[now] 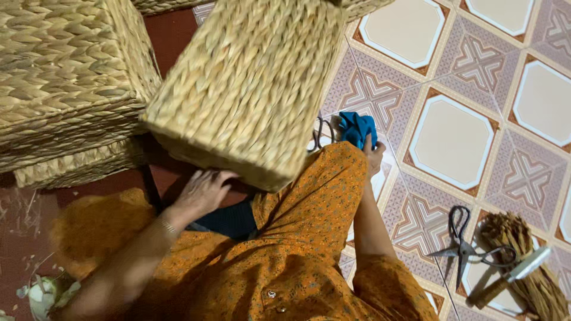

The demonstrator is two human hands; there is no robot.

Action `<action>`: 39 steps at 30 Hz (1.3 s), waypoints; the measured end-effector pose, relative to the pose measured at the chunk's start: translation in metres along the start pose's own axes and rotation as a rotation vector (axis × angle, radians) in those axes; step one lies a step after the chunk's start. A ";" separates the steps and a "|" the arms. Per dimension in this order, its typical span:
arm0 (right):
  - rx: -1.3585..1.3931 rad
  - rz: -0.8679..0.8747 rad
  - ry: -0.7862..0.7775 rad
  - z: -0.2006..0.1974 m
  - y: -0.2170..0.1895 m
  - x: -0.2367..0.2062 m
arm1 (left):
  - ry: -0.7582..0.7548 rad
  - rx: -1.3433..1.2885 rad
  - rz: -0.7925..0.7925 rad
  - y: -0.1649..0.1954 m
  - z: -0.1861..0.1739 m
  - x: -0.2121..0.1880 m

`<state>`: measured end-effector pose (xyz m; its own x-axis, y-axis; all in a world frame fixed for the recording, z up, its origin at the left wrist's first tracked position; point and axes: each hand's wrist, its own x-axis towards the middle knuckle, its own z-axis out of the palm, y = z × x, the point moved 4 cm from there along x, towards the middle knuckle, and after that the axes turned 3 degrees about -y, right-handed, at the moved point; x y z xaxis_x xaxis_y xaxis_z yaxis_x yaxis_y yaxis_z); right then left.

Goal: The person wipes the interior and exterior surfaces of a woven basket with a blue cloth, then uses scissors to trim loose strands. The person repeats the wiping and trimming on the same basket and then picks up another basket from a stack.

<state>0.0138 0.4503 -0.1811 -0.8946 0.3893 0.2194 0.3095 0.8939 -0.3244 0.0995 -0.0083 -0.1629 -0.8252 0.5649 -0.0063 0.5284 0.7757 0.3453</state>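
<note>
1. On the lap, a woven basket (250,83) lies tipped on its side, its lower edge resting on the orange-clad knee, likely for support.
2. Left hand (202,190) spread flat under the basket's near edge, steadying it.
3. Right hand (373,156) closed on a blue cloth (358,128) down by the tiled floor (452,142).
4. Near right on the floor: scissors (461,246) beside a bundle of dried fibre (529,267); more baskets (65,77) stacked far left.

Woven basket (250,89) on lap; second basket (65,77) left of it; scissors (461,246) on floor (452,139), right.
</note>
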 end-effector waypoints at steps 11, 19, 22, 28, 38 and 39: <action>1.197 0.240 -0.061 -0.003 0.009 0.046 | 0.349 -1.445 -0.994 -0.036 -0.032 -0.049; 0.430 -0.581 0.065 -0.077 -0.153 0.093 | 0.542 -1.227 -0.598 -0.002 -0.063 0.028; 0.355 -0.733 -0.141 -0.071 -0.194 0.099 | 0.507 -1.205 -0.583 -0.011 -0.066 0.042; 0.188 -0.702 -0.168 -0.054 -0.199 0.100 | 0.290 -1.108 -0.742 -0.017 -0.066 0.051; 0.432 -0.489 0.155 -0.045 -0.160 0.182 | 0.496 -1.160 -0.598 0.015 -0.067 0.050; 0.485 -0.578 0.149 -0.047 -0.162 0.193 | 0.501 -1.146 -0.620 0.016 -0.066 0.050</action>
<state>-0.1937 0.3910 -0.0424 -0.8076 -0.0539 0.5872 -0.4012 0.7800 -0.4802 0.0535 0.0136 -0.0955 -0.9731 -0.1295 -0.1906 -0.1998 0.0621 0.9779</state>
